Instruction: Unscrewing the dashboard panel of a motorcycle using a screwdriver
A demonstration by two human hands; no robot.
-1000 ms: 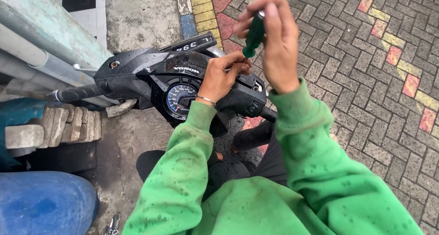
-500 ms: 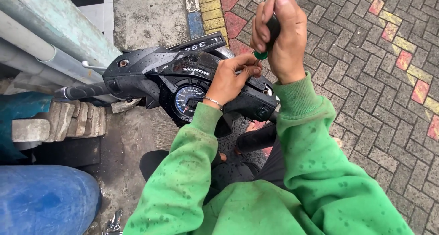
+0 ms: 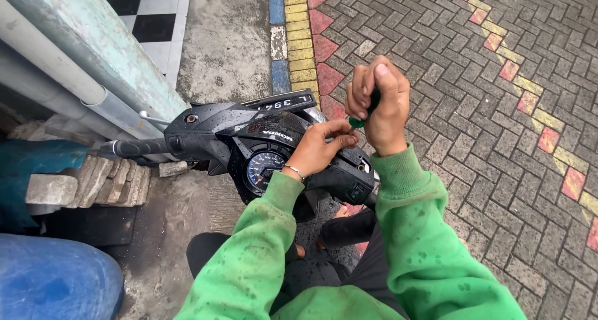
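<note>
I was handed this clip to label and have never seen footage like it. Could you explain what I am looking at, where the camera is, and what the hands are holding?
The camera sits on a person's head and looks down, so the two green sleeves at the bottom are that person's own arms. There is no robot here. In front of them is the black handlebar cover of a motorbike with a round speedometer, wet with drops. The right hand is closed around a screwdriver with a green handle, pointing down at the cover. The left hand pinches near the tool's tip, with a thin bracelet on its wrist. To the right lies brick paving; to the left stand grey pipes, stacked paving blocks and a blue barrel.
</note>
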